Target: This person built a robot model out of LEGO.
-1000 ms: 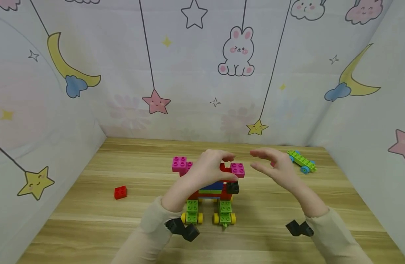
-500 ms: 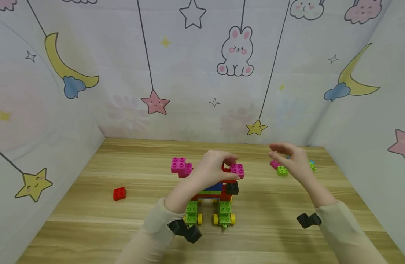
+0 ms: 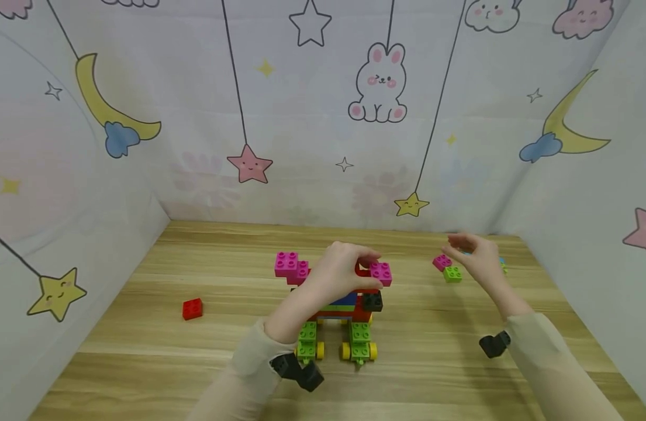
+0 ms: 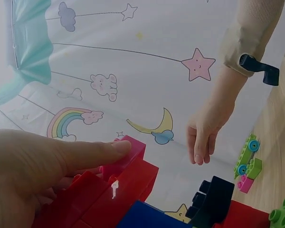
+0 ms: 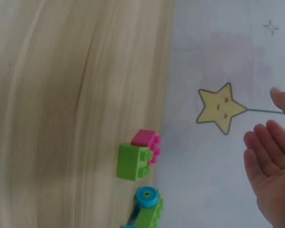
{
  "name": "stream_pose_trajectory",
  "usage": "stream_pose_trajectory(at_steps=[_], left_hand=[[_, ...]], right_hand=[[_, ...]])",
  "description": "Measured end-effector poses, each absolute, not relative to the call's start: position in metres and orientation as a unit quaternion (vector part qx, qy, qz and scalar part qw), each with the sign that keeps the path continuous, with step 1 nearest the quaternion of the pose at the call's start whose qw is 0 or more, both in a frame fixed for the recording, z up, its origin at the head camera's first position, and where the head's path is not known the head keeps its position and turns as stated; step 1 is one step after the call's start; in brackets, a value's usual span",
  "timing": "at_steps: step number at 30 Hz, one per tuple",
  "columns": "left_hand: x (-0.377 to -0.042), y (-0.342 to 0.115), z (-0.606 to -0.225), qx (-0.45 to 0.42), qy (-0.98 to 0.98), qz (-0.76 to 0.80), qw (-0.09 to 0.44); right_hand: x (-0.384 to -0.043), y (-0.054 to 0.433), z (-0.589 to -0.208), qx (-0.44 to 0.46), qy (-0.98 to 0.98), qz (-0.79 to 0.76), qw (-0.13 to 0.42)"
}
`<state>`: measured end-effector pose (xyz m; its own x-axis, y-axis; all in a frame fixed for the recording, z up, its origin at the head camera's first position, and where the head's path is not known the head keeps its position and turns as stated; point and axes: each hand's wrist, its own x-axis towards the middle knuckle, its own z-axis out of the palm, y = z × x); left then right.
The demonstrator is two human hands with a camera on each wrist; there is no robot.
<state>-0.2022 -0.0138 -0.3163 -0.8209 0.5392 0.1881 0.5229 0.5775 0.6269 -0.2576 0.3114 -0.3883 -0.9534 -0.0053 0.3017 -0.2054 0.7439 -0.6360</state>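
Observation:
A toy-brick model (image 3: 361, 333) stands on the table, with green legs on yellow wheels and a body in red, blue and green. My left hand (image 3: 335, 272) grips its top beside the right-hand pink brick (image 3: 381, 273). In the left wrist view, the thumb lies on that pink brick, above red bricks; the other fingers are mostly hidden. My right hand (image 3: 477, 257) hovers at the back right with nothing in it, fingers loosely bent. Near it lie a loose pink brick (image 3: 442, 262) and a lime-green brick (image 3: 452, 274).
Behind the right hand, a lime-green wheeled base (image 5: 149, 213) with blue wheels is partly hidden. A lone red brick (image 3: 192, 309) lies on the left of the wooden table (image 3: 144, 362). Printed cloth walls (image 3: 312, 128) enclose the back and sides.
My right hand has moved right, away from the model, to beside the loose bricks, uncovering the pink and lime-green ones. My left hand stays on the model.

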Motion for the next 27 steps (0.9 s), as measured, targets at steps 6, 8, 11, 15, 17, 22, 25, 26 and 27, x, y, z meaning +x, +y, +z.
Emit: stream_pose_trajectory(at_steps=[6,8,11,15,17,22,25,26,27], left_hand=[[-0.201,-0.014,-0.317,0.3,0.89,0.345,0.006],[-0.2,-0.014,-0.317,0.301,0.889,0.344,0.004],[-0.2,-0.014,-0.316,0.304,0.889,0.343,0.001],[-0.2,-0.013,-0.317,0.307,0.889,0.339,-0.003],[-0.2,-0.013,-0.317,0.306,0.89,0.337,-0.003],[-0.2,-0.013,-0.317,0.302,0.892,0.337,-0.003],[-0.2,-0.014,-0.317,0.303,0.891,0.339,-0.004],[-0.2,-0.014,-0.317,0.303,0.89,0.339,-0.005],[-0.2,-0.014,-0.317,0.304,0.89,0.339,-0.005]], right_hand=[[-0.266,0.321,-0.398,0.037,-0.926,0.359,0.112],[-0.269,0.323,-0.402,0.033,-0.927,0.356,0.109],[-0.275,0.326,-0.407,0.03,-0.93,0.351,0.107],[-0.281,0.331,-0.415,0.023,-0.932,0.351,0.092],[-0.283,0.333,-0.418,0.018,-0.933,0.351,0.08],[-0.291,0.336,-0.428,0.009,-0.94,0.336,0.052],[-0.295,0.335,-0.434,0.005,-0.944,0.329,0.034],[-0.296,0.335,-0.436,0.003,-0.942,0.333,0.029],[-0.297,0.334,-0.438,0.001,-0.942,0.336,0.022]])
